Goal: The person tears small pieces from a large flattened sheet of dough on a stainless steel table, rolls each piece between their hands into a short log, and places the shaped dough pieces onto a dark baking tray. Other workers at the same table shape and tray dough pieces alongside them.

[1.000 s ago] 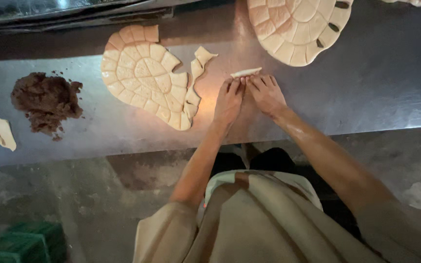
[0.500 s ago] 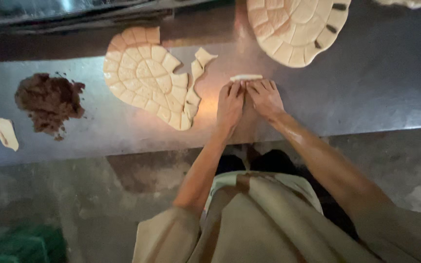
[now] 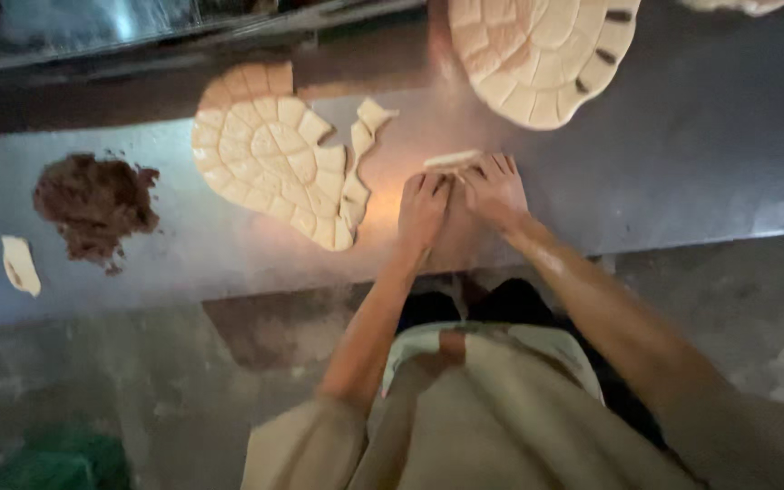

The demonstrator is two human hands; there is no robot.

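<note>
On the metal desk [image 3: 682, 181], near its front edge, both hands work a small strip of pale dough [image 3: 452, 160]. The left hand [image 3: 423, 207] and right hand [image 3: 495, 187] lie side by side, fingers together and pressed down flat on the strip — not gripping it but rolling or folding it against the surface. Compared with a moment ago the strip looks a little more tucked under the fingertips, so the shaping seems to be going on. To the left lies a scored sheet of dough [image 3: 265, 154] with a torn edge; another scored sheet [image 3: 537, 54] sits farther back. A brown mound of filling [image 3: 94, 205] and a loose dough scrap [image 3: 20, 265] lie well apart — far left.
</note>
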